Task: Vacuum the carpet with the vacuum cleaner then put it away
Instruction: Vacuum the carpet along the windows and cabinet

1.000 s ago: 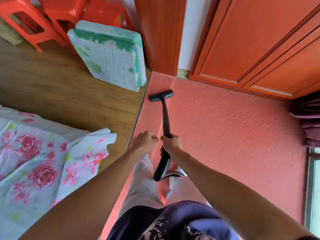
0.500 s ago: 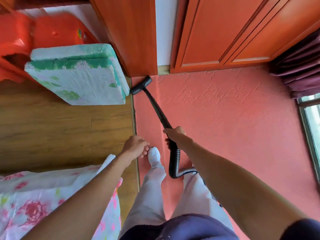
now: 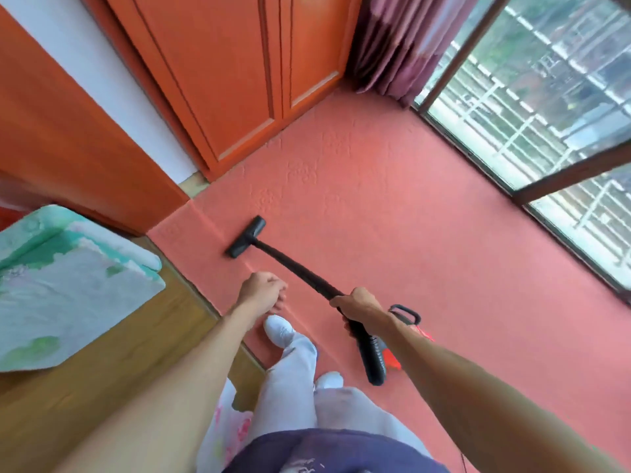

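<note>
A pink embossed carpet (image 3: 426,240) covers the floor ahead and to the right. The black vacuum wand (image 3: 293,268) slants across it, and its flat nozzle (image 3: 246,236) lies on the carpet near the left edge. My right hand (image 3: 358,307) grips the wand where it meets the ribbed hose (image 3: 370,356). Behind my right forearm, part of the red and black vacuum body (image 3: 404,317) shows. My left hand (image 3: 264,293) hangs in the air left of the wand with its fingers loosely curled, holding nothing.
Orange cabinet doors (image 3: 239,80) line the far wall. A purple curtain (image 3: 392,46) hangs by the window (image 3: 532,107) on the right. A folded green-and-white mat (image 3: 68,285) lies on the wood floor (image 3: 112,370) at the left. My white shoes stand at the carpet's edge.
My view has swung to the right, bringing the window and curtain in. The nozzle has come away from the cabinet corner and now lies further out on the carpet. My right hand still holds the wand.
</note>
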### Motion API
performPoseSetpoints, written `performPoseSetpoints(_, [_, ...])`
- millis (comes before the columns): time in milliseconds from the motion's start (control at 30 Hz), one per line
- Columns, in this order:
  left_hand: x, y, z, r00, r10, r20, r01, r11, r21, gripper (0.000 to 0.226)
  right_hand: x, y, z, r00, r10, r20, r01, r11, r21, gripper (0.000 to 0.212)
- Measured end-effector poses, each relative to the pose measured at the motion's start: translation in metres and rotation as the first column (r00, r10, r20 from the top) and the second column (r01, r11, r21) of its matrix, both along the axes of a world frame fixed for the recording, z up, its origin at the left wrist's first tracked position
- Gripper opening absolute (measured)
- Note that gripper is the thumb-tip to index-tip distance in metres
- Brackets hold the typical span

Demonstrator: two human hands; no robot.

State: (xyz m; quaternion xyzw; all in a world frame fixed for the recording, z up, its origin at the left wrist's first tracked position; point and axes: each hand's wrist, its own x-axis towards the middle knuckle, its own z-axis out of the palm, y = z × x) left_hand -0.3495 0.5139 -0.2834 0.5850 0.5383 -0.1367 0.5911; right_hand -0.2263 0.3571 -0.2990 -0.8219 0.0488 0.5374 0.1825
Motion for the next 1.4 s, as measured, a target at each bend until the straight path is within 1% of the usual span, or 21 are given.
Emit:
performPoseSetpoints(100, [0.024,-0.036,0.002,0.99,-0.142,0.018,0.142,0.99,-0.012,0.012,-0.007,-0.068,0.014,0.995,-0.074,0.059,0.075,0.997,-0.017,0.021])
performPoseSetpoints(167, [0.032,-0.068,0.006,0.969,-0.245,0.013,0.245,0.969,-0.014,0.013,-0.022,-0.113,0.021,0.98,-0.176,0.089,0.179,0.984,-0.016,0.017])
performPoseSetpoints(267, [0.036,-0.117,0.008,0.904,-0.427,0.02,0.427,0.904,-0.031,0.02,-0.052,-0.167,0.029,0.928,-0.353,0.116,0.358,0.933,-0.024,0.013])
performPoseSetpoints(367, [0.029,-0.156,0.006,0.836,-0.549,0.007,0.549,0.835,-0.034,0.021,-0.084,-0.202,0.027,0.843,-0.528,0.105,0.533,0.846,-0.019,0.016])
performPoseSetpoints(433, [0.023,-0.176,0.009,0.791,-0.611,-0.009,0.611,0.791,-0.035,0.02,-0.108,-0.214,0.025,0.762,-0.645,0.067,0.646,0.763,-0.001,0.017])
performPoseSetpoints(567, [0.022,-0.192,0.017,0.714,-0.699,-0.04,0.697,0.715,-0.056,0.019,-0.132,-0.219,0.021,0.61,-0.792,-0.028,0.792,0.609,0.04,0.018])
performPoseSetpoints(667, [0.03,-0.187,0.024,0.698,-0.714,-0.045,0.713,0.7,-0.038,0.017,-0.126,-0.206,0.012,0.545,-0.833,-0.091,0.838,0.542,0.059,0.021])
performPoseSetpoints(733, [0.038,-0.178,0.027,0.703,-0.711,-0.034,0.71,0.703,-0.023,0.017,-0.116,-0.186,0.005,0.484,-0.86,-0.162,0.875,0.477,0.082,0.017])
performPoseSetpoints(800, [0.047,-0.165,0.032,0.708,-0.706,-0.02,0.706,0.708,-0.027,0.016,-0.101,-0.159,-0.005,0.448,-0.868,-0.213,0.894,0.439,0.092,0.016])
performPoseSetpoints(933, [0.066,-0.129,0.037,0.733,-0.68,-0.004,0.679,0.732,-0.046,0.017,-0.056,-0.098,-0.015,0.423,-0.866,-0.267,0.906,0.405,0.122,0.017])
performPoseSetpoints(1033, [0.085,-0.094,0.036,0.754,-0.657,0.014,0.656,0.752,-0.059,0.016,-0.014,-0.065,-0.007,0.391,-0.864,-0.316,0.92,0.364,0.143,0.021])
performPoseSetpoints(1100, [0.094,-0.07,0.036,0.775,-0.632,0.015,0.631,0.771,-0.086,0.013,0.004,-0.051,0.006,0.364,-0.839,-0.405,0.93,0.349,0.113,0.029])
performPoseSetpoints(1167, [0.106,-0.046,0.035,0.781,-0.625,-0.009,0.621,0.777,-0.1,0.012,0.013,-0.04,0.02,0.361,-0.803,-0.474,0.924,0.377,0.064,0.034])
performPoseSetpoints(1267, [0.124,-0.021,0.029,0.781,-0.622,-0.064,0.615,0.783,-0.095,0.014,0.002,-0.029,0.048,0.311,-0.773,-0.553,0.932,0.363,0.016,0.034])
performPoseSetpoints(1300, [0.131,-0.018,0.027,0.776,-0.627,-0.074,0.621,0.779,-0.084,0.015,-0.006,-0.027,0.054,0.287,-0.774,-0.565,0.939,0.343,0.006,0.034])
performPoseSetpoints(1333, [0.138,-0.017,0.027,0.767,-0.637,-0.078,0.633,0.771,-0.075,0.016,-0.015,-0.026,0.057,0.247,-0.784,-0.57,0.953,0.302,-0.003,0.034])
performPoseSetpoints(1400, [0.154,-0.022,0.029,0.745,-0.664,-0.058,0.661,0.748,-0.064,0.018,-0.028,-0.022,0.06,0.14,-0.813,-0.566,0.981,0.193,-0.035,0.033])
